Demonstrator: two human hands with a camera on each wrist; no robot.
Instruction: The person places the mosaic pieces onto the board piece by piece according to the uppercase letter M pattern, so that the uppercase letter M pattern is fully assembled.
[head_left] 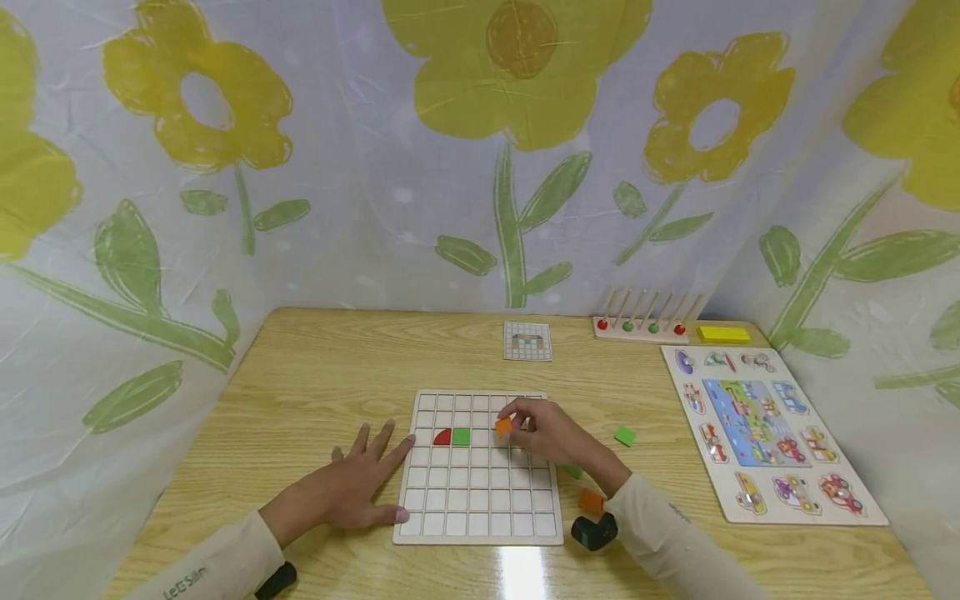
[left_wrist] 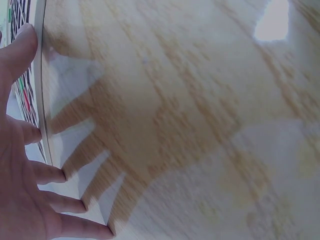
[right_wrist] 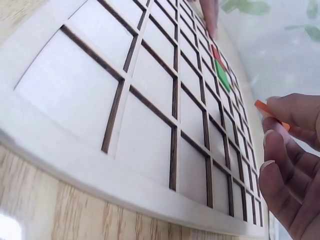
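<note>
My right hand (head_left: 551, 431) pinches an orange square tile (head_left: 503, 427) between thumb and fingers over the right half of a white grid board (head_left: 478, 537). In the right wrist view the same orange tile (right_wrist: 265, 106) shows edge-on, held above the board's cells. A red quarter-circle tile (head_left: 443, 437) and a green square tile (head_left: 461, 437) lie side by side in cells of one row. My left hand (head_left: 352, 483) rests with fingers spread along the board's left edge. In the left wrist view, the thumb and a fingertip of the left hand (left_wrist: 22, 165) touch that edge.
Right of the board lie a green tile (head_left: 625, 435), another orange tile (head_left: 592, 501) and a partly hidden green tile (head_left: 573, 472). A pattern card (head_left: 527, 342), a peg stand (head_left: 640, 330), a yellow block (head_left: 723, 334) and a picture puzzle board (head_left: 765, 500) stand farther off.
</note>
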